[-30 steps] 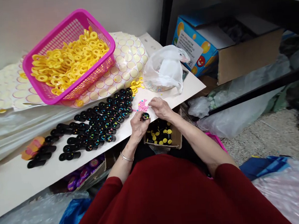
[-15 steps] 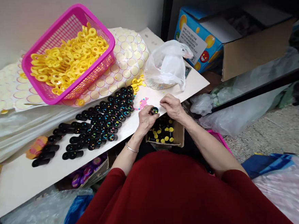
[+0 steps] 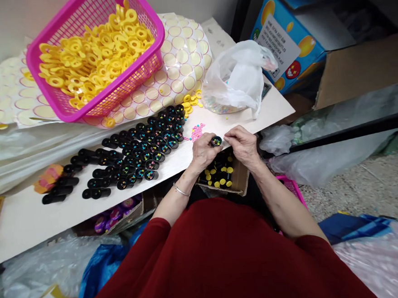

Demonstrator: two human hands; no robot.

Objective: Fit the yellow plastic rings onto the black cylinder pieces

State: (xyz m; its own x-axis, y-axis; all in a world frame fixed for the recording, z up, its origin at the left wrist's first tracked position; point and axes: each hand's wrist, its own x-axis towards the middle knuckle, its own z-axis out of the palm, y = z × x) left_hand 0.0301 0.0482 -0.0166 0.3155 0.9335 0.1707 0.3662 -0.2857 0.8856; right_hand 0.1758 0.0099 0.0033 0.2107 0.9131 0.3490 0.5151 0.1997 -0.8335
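Observation:
My left hand (image 3: 203,152) is closed around a small black tube (image 3: 216,141), its open end up with coloured bits inside. My right hand (image 3: 243,144) is pinched right beside the tube's mouth; what its fingertips hold is too small to make out. Both hands hover at the front edge of the white table (image 3: 33,215). Just behind them lies a small pile of pink and blue beads (image 3: 197,132). To the left, several black tubes (image 3: 141,148) lie in rows.
A pink basket (image 3: 74,21) of yellow rings stands at the back on sheets of round stickers (image 3: 179,64). A white plastic bag (image 3: 240,75) lies at the right. A cardboard box (image 3: 239,182) of yellow-capped tubes sits below the hands. A blue carton (image 3: 287,47) stands far right.
My right hand left the bead pile and came to the tube's mouth. My left hand lifted the tube slightly toward it. The camera view shifted left and down.

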